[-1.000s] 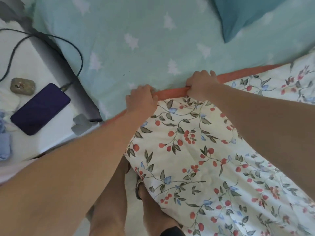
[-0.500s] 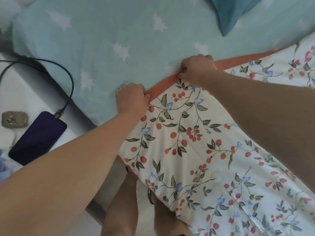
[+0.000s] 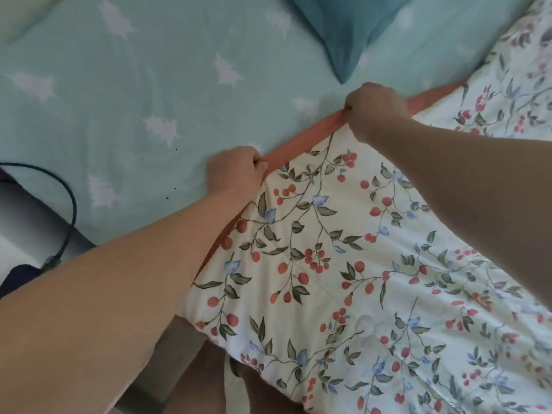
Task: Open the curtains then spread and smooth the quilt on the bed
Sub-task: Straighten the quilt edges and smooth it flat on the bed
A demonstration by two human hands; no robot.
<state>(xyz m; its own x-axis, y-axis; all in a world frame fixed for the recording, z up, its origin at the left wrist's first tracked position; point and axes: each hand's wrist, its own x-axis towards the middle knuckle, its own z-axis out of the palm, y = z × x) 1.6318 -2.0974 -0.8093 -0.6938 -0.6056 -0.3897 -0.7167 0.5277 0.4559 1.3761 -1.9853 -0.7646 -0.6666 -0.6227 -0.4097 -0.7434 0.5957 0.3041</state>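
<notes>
Quilt (image 3: 343, 264), floral with an orange border, lies across the bed's mint sheet (image 3: 134, 100) toward four o'clock. My left hand (image 3: 236, 171) and right hand (image 3: 373, 110) each grip that border with curled fingers. A teal pillow (image 3: 343, 31) sits at twelve o'clock; a dark cable (image 3: 70, 210) loops at nine.

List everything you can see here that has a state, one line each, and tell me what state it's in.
Left hand: grip closed on the quilt's orange edge.
Right hand: grip closed on the same edge, farther up the bed.
Quilt: lying on the bed, top edge held, sheet above it uncovered.
Sheet: lightly wrinkled.
Pillow: lying on the sheet, only a corner in view.
Cable: plugged into a dark device.
</notes>
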